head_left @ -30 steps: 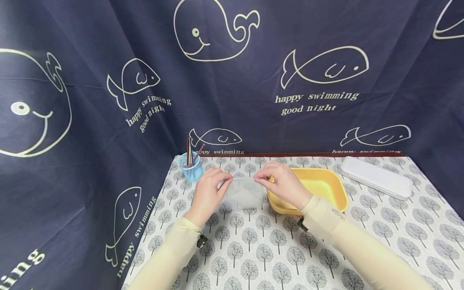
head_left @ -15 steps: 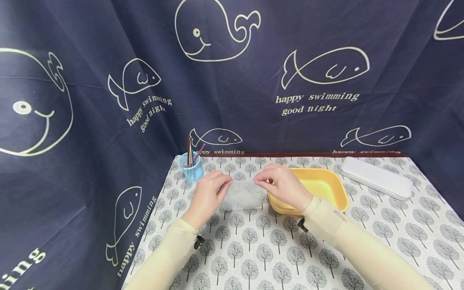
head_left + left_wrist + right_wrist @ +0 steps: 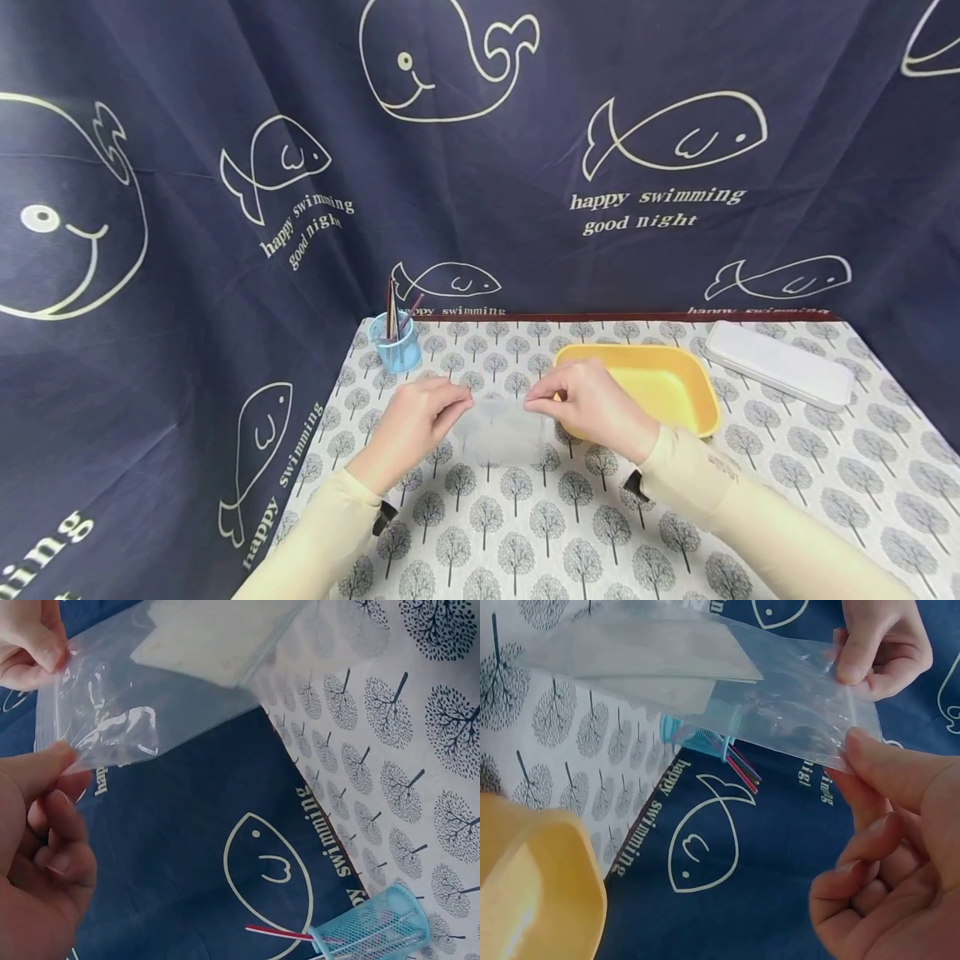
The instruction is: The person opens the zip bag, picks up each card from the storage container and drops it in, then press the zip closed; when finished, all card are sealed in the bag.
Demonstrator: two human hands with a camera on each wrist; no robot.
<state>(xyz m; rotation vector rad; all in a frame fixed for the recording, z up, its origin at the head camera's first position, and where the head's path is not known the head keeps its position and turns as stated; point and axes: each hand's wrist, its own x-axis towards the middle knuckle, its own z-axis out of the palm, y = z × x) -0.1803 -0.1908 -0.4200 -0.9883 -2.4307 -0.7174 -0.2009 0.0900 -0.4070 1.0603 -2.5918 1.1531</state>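
Note:
A clear plastic zip bag (image 3: 501,433) hangs between the two hands above the table. Inside it lies a pale, flat, folded sheet-like piece (image 3: 202,645), whose exact kind I cannot tell. My left hand (image 3: 416,425) pinches one top corner of the bag between thumb and forefinger. At the opposite top corner, my right hand (image 3: 596,408) pinches the edge the same way. In the right wrist view the zip strip runs between both pinches, and the pale piece (image 3: 667,664) sits toward the bag's far end. The other fingers of the right hand are curled loosely.
Behind the right hand stands a yellow basin (image 3: 667,383). A white flat case (image 3: 780,364) lies at the back right. At the back left is a blue mesh cup (image 3: 399,350) with several thin sticks or pencils. A dark blue curtain (image 3: 480,192) hangs behind the tree-patterned tablecloth (image 3: 517,533).
Both hands have come nearer and lower with the bag still pinched between them. The left hand has also shifted slightly left. The basin, cup and case stay in place.

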